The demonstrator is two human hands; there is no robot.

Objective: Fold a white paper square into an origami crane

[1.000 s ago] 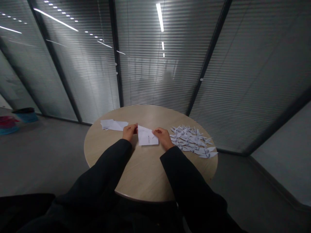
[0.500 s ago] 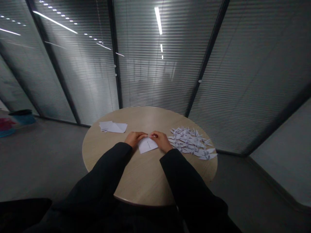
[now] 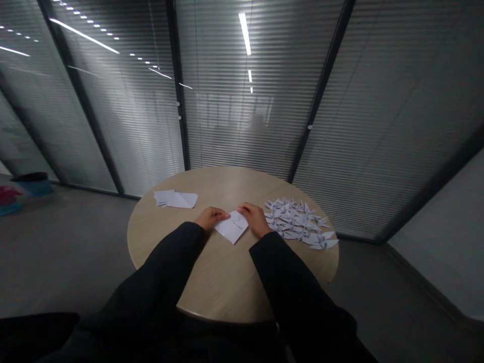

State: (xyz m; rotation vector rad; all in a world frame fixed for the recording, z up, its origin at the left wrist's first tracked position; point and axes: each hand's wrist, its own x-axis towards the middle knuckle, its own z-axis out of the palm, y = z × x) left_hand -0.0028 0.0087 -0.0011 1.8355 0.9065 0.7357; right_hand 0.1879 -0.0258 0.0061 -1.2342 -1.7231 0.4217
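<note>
The white folded paper [image 3: 232,226] is lying on the round wooden table [image 3: 227,275], near the middle of the top and slightly toward the far side, between the two hands. It is showing as a small four-sided piece turned like a diamond, its lowest corner pointing toward the person. A short dark line of print is running across its upper face, too small to read. The fold layers are not resolving at this size.

The left hand [image 3: 210,218] is resting at the paper's upper left edge, fingers stretched out close together with the tips touching the paper. The right hand [image 3: 254,218] is sitting at the upper right corner, fingers curled over the edge. Whether either hand is pinching the paper or only pressing it flat, I cannot tell. Both arms are wearing black sleeves.

Containers: a blue bin [image 3: 32,184] with a dark rim is standing on the floor far left, beside the glass partition [image 3: 124,116]; its contents are not showing. A red and blue object [image 3: 6,199] is sitting next to it, cut off by the frame edge.

Loose on the table: a small stack of flat white sheets [image 3: 175,198] is lying left of the hands, well apart from them. A spread of white paper cranes [image 3: 297,223] is lying just right of the right hand.
</note>
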